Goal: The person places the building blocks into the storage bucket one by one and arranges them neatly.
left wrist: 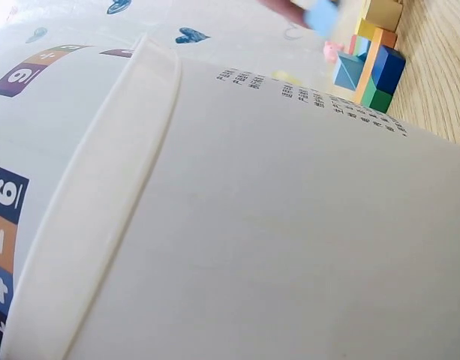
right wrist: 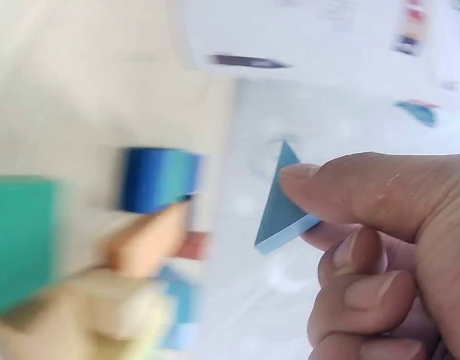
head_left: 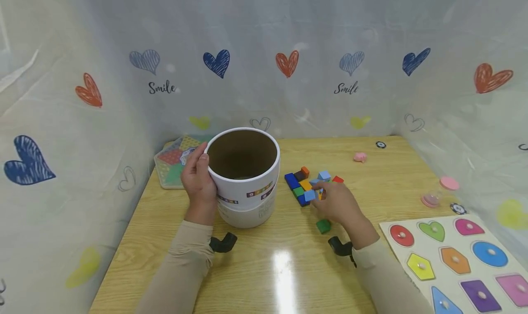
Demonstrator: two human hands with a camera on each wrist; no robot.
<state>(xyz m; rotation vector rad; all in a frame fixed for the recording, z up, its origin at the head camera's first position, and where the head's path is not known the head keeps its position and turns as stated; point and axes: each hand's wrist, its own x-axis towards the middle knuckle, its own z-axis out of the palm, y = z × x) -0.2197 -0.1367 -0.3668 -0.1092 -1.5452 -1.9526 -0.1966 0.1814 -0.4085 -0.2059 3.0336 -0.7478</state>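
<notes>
1. So the left hand [head_left: 200,183] is gripping a big white bucket [head_left: 241,217] by its rim, left of centre in the head view. Thumb's showing near the edge, fingers wrapping the outer side.
2. That bucket is pointing its mouth up toward the camera and wearing colourful number strips. I can't tell if its base is fully touching the counter [head_left: 264,277]. In the left wrist view it's hogging most of the frame, so those fingers aren't showing there.
3. Right hand [head_left: 338,201] is working just right of centre. Its fingers are pinching a light blue triangular block [right wrist: 278,206], thumb on the flat face, which is showing mid-frame in the right wrist view.
4. Right by that hand, a loose bunch of coloured blocks is lying around the centre of the head view: a dark blue block [head_left: 292,181], an orange block [head_left: 305,171] and more. A green block [head_left: 323,226] is sitting apart, just below the hand.
5. Over at lower right, a shape puzzle board [head_left: 449,239] is lying with its knobbed pieces in place.
6. Upper right, a pink pig figure [head_left: 360,157] is sitting near a black-and-white chip [head_left: 381,145].
7. Left of centre, a patterned flat item [head_left: 170,167] is lying partly behind the left hand.
</notes>
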